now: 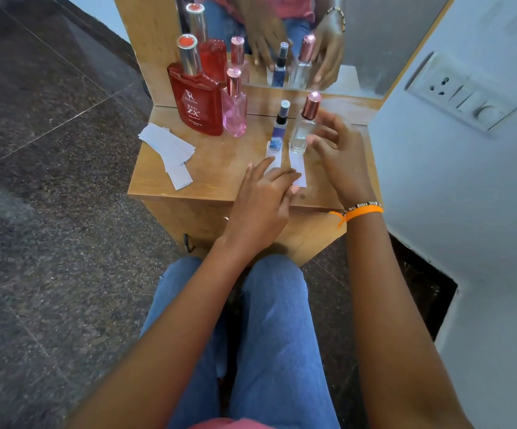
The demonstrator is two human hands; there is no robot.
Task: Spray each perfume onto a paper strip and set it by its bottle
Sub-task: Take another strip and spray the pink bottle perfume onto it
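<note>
Clear bottle (303, 128) upright on bench (220, 168), just left of right hand (340, 156), grip released, fingers spread. Its paper strip (298, 167) runs toward the person; left hand (263, 193) fingertips rest on it, grip released.

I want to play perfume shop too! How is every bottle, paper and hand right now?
Red bottle: upright, capped.
Pink bottle: upright, capped.
Blue bottle: upright, strip under it.
Clear bottle: upright, capped.
Spare strips: loose pile.
Left hand: open, on strips.
Right hand: open, beside clear bottle.
</note>
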